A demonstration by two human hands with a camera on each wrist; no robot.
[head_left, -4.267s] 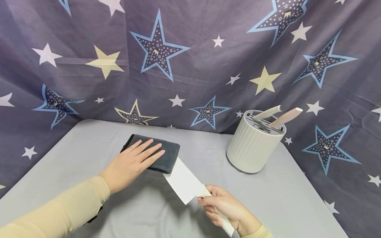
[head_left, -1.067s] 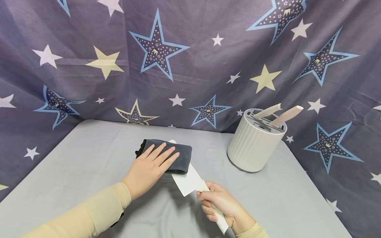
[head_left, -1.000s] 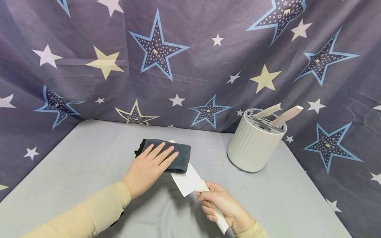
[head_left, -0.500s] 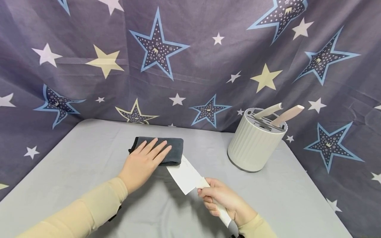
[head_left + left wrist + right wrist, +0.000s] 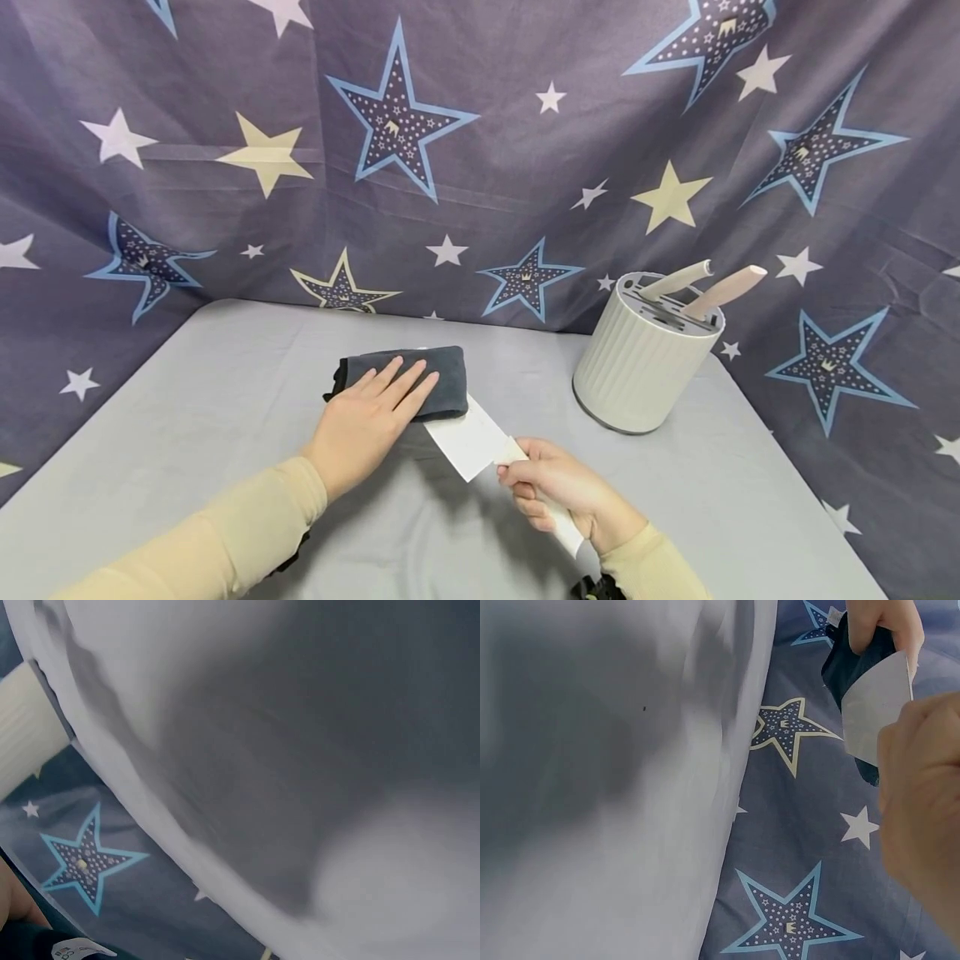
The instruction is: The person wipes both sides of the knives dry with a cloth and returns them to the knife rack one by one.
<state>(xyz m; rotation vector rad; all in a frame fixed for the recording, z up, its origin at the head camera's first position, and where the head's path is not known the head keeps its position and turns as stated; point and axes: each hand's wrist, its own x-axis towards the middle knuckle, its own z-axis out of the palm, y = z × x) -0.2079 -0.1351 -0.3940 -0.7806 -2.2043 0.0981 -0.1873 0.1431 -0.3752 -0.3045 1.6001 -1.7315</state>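
My right hand (image 5: 562,492) grips the pale handle (image 5: 564,527) of a cleaver. Its broad white blade (image 5: 467,440) points up and left, and casts a shadow on the table. My left hand (image 5: 367,421) holds a folded dark grey cloth (image 5: 442,379) over the far part of the blade, fingers stretched across the top. From below, in the right wrist view, the left thumb (image 5: 864,628) shows under the cloth (image 5: 844,671), and the blade (image 5: 874,705) lies against it. The left wrist view catches only an edge of the cloth with a white label (image 5: 79,948).
A ribbed cream knife block (image 5: 637,367) stands at the table's back right. A cream handle (image 5: 678,280) and a pinkish handle (image 5: 726,290) stick out of its slotted top. Grey fabric covers the table (image 5: 697,500), and a star-printed curtain (image 5: 487,150) hangs behind it.
My left hand and the cloth have slid left and slightly back right along the blade. Compared with the oldest frame, they sit farther right. My right hand and the cleaver have risen a little.
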